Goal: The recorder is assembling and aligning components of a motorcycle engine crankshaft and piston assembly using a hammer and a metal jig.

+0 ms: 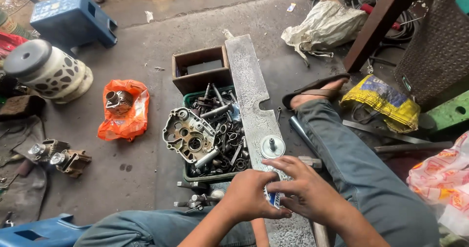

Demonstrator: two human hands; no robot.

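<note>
A small white-and-blue packet (272, 198) sits between the two hands, low in the view at about 6 o'clock, over the near end of a long grey metal plate (249, 95). Only a sliver of it shows.

The left hand (250, 196) comes up from 7 o'clock, forearm angled toward the centre, knuckles up and fingers curled down around the packet's left side, closed on it. The right hand (304, 188) enters from 5 o'clock, wrist bent inward, palm down; its fingers stretch leftward over the packet's top, the index finger reaching toward 11 o'clock, the thumb tucked under. It grips the packet's right side too.

Just beyond the fingertips, at 12 o'clock from the hands, a round metal disc with a centre stud (272, 146) rests on the plate. At 10 o'clock a green tray (188, 98) holds greasy parts and a grey engine cover (188, 134); a cardboard box (201, 68) lies behind it. The person's right leg in grey-blue trousers (361, 164) runs toward 1 o'clock, ending in a sandalled foot (312, 91). Well apart at 9 o'clock lies an orange plastic bag (124, 111) with a cylinder part in it.
</note>
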